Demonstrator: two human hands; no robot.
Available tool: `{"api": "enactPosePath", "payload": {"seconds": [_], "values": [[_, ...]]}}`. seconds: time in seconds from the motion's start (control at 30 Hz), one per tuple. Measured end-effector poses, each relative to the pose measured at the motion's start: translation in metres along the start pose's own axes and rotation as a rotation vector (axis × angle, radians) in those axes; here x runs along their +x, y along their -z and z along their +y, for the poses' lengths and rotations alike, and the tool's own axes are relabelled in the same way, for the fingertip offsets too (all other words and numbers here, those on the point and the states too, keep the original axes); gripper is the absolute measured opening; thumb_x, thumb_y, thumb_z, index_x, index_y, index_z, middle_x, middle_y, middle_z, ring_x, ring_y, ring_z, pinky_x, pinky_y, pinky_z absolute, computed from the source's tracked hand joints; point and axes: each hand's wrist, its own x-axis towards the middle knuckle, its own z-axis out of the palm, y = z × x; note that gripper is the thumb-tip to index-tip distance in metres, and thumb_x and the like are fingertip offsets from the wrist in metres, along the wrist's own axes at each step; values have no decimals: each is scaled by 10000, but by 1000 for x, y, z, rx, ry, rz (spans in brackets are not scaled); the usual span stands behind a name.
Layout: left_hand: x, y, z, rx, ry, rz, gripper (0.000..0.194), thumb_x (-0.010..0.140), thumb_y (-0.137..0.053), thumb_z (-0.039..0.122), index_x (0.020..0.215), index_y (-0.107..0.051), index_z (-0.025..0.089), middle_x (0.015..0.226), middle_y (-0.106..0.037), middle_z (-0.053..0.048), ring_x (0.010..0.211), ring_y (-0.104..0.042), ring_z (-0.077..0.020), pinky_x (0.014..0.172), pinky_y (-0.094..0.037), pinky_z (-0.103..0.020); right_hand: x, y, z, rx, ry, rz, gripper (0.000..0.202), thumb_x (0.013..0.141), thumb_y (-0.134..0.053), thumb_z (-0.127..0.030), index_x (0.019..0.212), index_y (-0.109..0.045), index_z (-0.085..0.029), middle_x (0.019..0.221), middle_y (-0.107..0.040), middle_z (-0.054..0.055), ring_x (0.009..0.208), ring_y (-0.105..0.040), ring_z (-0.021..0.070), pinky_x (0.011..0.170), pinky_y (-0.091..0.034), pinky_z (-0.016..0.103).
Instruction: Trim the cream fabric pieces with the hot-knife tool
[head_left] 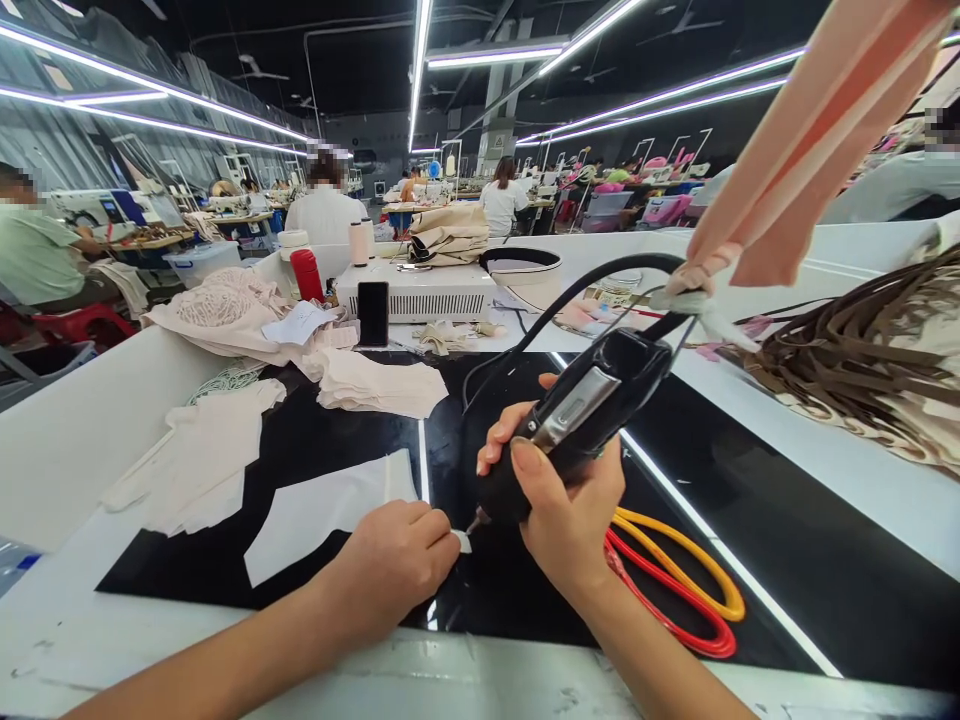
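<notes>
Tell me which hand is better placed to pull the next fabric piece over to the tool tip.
Left. The left hand only pinches a small white scrap, and the cut fabric piece lies right beside it. The right hand is wrapped around the black corded tool.

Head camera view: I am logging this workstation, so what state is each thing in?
Right hand: gripping the black tool.
Black tool: tilted, tip down near the small white piece.
Left hand: pinching the small white piece.
Phone: upright, screen dark.
Orange and red loops: coiled flat on the black mat.
Brown straps: heaped loosely.
</notes>
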Motion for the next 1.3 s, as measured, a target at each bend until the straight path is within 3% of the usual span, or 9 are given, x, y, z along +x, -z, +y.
{"api": "enactPosePath", "payload": {"seconds": [0.33,0.57,1.0,1.3], "values": [[-5,3,-4,-78,12,-42,293,1086,-509,13,887,-593,211,831,-628,-11,692,-594,-199,598,-461,-323,0,-4,-2,-17,18,-18,279,900,-840,-308,1038,-598,-294,822,-731,-75,549,-657,116,509,-590,250],[-6,4,-7,-115,19,-12,224,1098,-532,15,1103,-665,196,905,-696,-17,749,-651,-195,647,-513,-300,-1,-3,-1,-31,29,-17,277,890,-823,-298,1033,-586,-301,824,-728,-78,548,-657,118,513,-602,258],[-4,1,-5,-133,31,72,205,1117,-540,41,1128,-682,188,876,-686,-6,720,-640,-202,628,-504,-312,0,-5,0,-13,18,-22,280,903,-835,-312,1053,-600,-296,835,-734,-71,556,-658,120,514,-599,256],[-4,-4,-5,-135,65,138,205,1093,-597,36,1032,-680,213,861,-686,9,698,-620,-177,629,-476,-286,0,-4,-3,20,23,-2,255,902,-847,-257,1050,-643,-288,827,-738,-75,562,-677,110,534,-620,238]]}}
